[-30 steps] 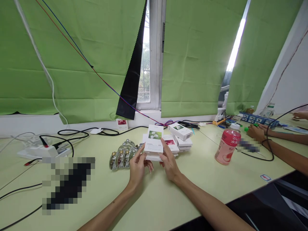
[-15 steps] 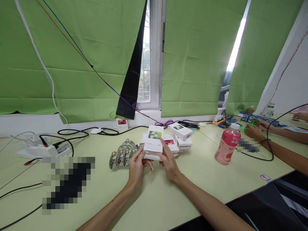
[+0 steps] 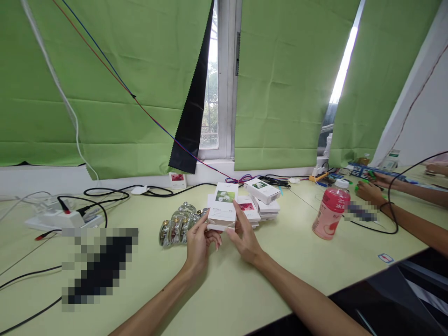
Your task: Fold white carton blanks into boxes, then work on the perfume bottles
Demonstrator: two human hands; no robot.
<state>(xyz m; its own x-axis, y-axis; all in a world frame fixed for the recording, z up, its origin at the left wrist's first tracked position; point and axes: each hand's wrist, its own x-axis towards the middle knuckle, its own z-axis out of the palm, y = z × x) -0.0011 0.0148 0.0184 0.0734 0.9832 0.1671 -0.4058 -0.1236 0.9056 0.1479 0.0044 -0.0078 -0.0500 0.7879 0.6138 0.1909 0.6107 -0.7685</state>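
Note:
Between my two hands is a small white cardboard box (image 3: pixel 222 212) with a picture of white flowers on green, tilted with its near end toward me. My left hand (image 3: pixel 200 239) grips its left edge, some fingers curled beneath. On the right side, my right hand (image 3: pixel 245 238) holds it, thumb at the near end and index finger along the edge. Just behind lie stacked white boxes (image 3: pixel 268 206), one with a pink flower picture and a green-pictured box (image 3: pixel 262 191) on top. Left of my hands sit several round metal items (image 3: pixel 175 229) in clear wrapping.
A pink drink bottle (image 3: pixel 331 211) stands on the pale table at right. Farther right, another person's hands (image 3: pixel 371 190) handle green things. Power strips (image 3: pixel 66 217) and black cables lie at left, near a blurred dark patch. A small box (image 3: pixel 178 180) stands by the wall.
The near end flap of the box now looks pressed closer to the box, and my right thumb has slid left along that end. The other person's hands have shifted slightly.

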